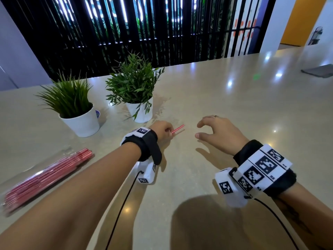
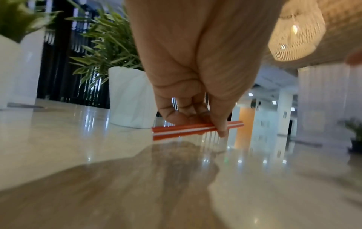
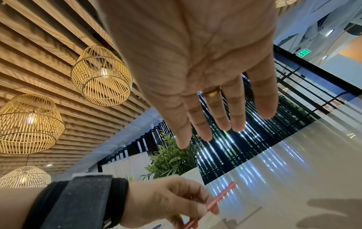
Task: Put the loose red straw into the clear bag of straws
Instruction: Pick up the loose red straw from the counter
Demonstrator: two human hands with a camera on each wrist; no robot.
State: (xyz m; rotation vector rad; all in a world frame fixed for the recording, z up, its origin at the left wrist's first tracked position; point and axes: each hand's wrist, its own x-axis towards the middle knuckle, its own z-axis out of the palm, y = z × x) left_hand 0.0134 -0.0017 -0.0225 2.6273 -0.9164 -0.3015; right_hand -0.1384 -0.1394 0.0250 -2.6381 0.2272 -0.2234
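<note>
My left hand (image 1: 163, 129) pinches the loose red-and-white straw (image 1: 178, 129) between thumb and fingers, just above the counter. The left wrist view shows the straw (image 2: 182, 129) lying level under the fingertips, both ends sticking out. The right wrist view shows the same straw (image 3: 222, 196) in the left hand (image 3: 168, 199). My right hand (image 1: 214, 132) hovers to the right of the straw, holding nothing; its fingers (image 3: 215, 114) are spread and nearly straight. The clear bag of red straws (image 1: 45, 176) lies on the counter at the far left, beside my left forearm.
Two potted green plants (image 1: 77, 109) (image 1: 135, 91) in white pots stand behind the left hand. The beige counter (image 1: 234, 105) stretches wide to the right, with a dark flat object (image 1: 319, 70) at its far right edge. A black slatted screen backs the counter.
</note>
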